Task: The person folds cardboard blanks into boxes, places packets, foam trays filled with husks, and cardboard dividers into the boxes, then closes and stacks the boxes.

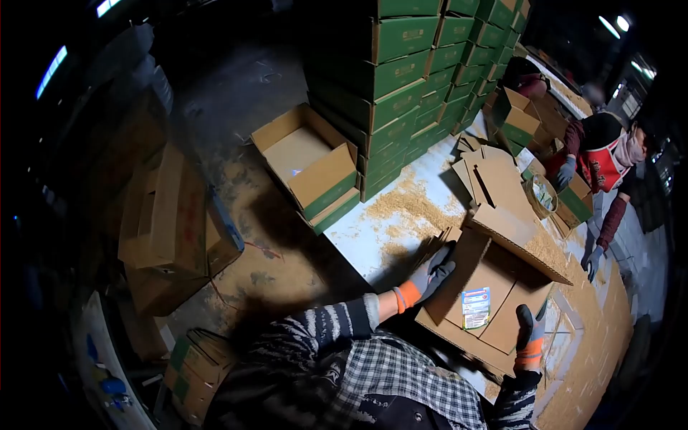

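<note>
An open brown cardboard box (460, 331) lies in front of me with its flaps spread. A colourful printed label (476, 308) is inside it, on the bottom panels. My left hand (433, 274), in a grey glove with an orange cuff, grips the box at its left wall, fingers along the cardboard. On the opposite side my right hand (529, 331), gloved alike, is closed on the right edge; part of its fingers is hidden. Just beyond the box lie flattened cardboard pieces (494, 175).
Green-and-brown boxes (401, 100) are stacked high ahead. An open box (304, 154) stands left of the stack. Sawdust-like crumbs (408, 208) cover the white tabletop (351, 244). A co-worker in a red apron (600, 168) bends over boxes at right, near a round basket (542, 195).
</note>
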Motion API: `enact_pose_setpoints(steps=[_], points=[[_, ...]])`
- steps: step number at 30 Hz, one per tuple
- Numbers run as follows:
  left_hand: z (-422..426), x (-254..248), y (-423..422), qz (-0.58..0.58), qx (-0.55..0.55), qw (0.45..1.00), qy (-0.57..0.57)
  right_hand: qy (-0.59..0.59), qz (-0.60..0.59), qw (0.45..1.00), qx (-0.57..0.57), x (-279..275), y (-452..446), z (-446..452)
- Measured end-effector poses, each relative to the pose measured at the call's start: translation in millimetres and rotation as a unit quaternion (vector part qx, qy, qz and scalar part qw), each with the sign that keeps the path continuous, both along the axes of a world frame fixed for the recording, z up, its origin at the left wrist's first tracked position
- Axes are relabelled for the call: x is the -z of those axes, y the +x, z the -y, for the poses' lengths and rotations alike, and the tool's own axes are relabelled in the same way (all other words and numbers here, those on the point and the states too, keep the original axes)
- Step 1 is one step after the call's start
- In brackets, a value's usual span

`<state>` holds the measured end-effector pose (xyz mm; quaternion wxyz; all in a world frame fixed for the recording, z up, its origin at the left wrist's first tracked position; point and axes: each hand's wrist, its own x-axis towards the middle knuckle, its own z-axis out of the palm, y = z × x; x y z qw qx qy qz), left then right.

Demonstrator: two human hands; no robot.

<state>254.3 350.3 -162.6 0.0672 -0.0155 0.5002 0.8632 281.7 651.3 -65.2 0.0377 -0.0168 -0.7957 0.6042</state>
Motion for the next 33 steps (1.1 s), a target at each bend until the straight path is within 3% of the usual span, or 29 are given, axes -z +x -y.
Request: enact_pose_setpoints(steps=[2,4,5,6,8,9,10,11,12,13,15,16,18,21,22,23,26,28,29,31,33], points=[[53,-25,7,-0.051,-0.033,0.991,-0.121,-0.066,0.008,0.998,0.014,11,-10,30],[115,-58,14,-0.255,-0.071,0.958,-0.113,-0.126,0.006,0.992,0.003,24,-20,63],[149,-70,15,-0.290,-0.112,0.947,-0.077,-0.156,0.005,0.988,-0.003,30,-25,80],[184,-82,16,-0.325,-0.150,0.933,-0.045,0.036,-0.145,0.986,-0.069,31,-26,100],[270,-100,17,-0.264,-0.293,0.913,0.101,0.194,-0.282,0.930,-0.134,29,-29,147],[290,-139,23,-0.222,-0.483,0.812,-0.240,0.163,-0.277,0.936,-0.141,23,-31,175],[351,-105,12,-0.286,-0.537,0.780,-0.145,0.024,-0.184,0.973,-0.137,16,-34,207],[398,-92,4,-0.297,-0.542,0.785,0.052,-0.158,-0.097,0.977,-0.108,9,-37,238],[435,-77,-5,-0.222,-0.593,0.762,-0.136,-0.318,-0.031,0.946,-0.051,1,-40,269],[471,-53,-12,-0.227,-0.593,0.760,-0.135,-0.366,-0.024,0.930,-0.002,-14,-37,301],[515,-22,-26,-0.119,-0.563,0.803,-0.157,-0.191,-0.127,0.970,-0.078,-25,-42,334],[527,-5,-31,-0.067,-0.530,0.831,-0.153,-0.277,-0.122,0.951,-0.072,-48,-34,361],[534,26,-38,0.013,-0.465,0.877,-0.119,-0.287,-0.144,0.944,-0.077,-46,-37,398],[533,48,-49,0.058,-0.424,0.900,-0.087,-0.411,-0.078,0.905,-0.077,-38,-43,449],[532,50,-51,0.067,-0.415,0.904,-0.079,-0.379,-0.083,0.918,-0.085,-27,-49,462],[530,46,-52,0.072,-0.410,0.906,-0.073,-0.271,-0.107,0.955,-0.049,-1,-62,477],[524,48,-51,0.089,-0.395,0.913,-0.050,-0.205,0.056,0.977,-0.007,54,-90,527],[521,47,-52,0.097,-0.391,0.914,-0.034,-0.111,0.085,0.990,0.028,62,-103,551],[518,47,-54,0.100,-0.391,0.915,-0.025,-0.159,0.108,0.980,0.041,86,-119,569],[516,46,-55,0.105,-0.398,0.912,0.001,-0.060,0.234,0.970,0.039,62,-127,571],[510,38,-59,0.099,-0.424,0.898,0.061,-0.051,0.245,0.967,0.047,55,-131,570]])
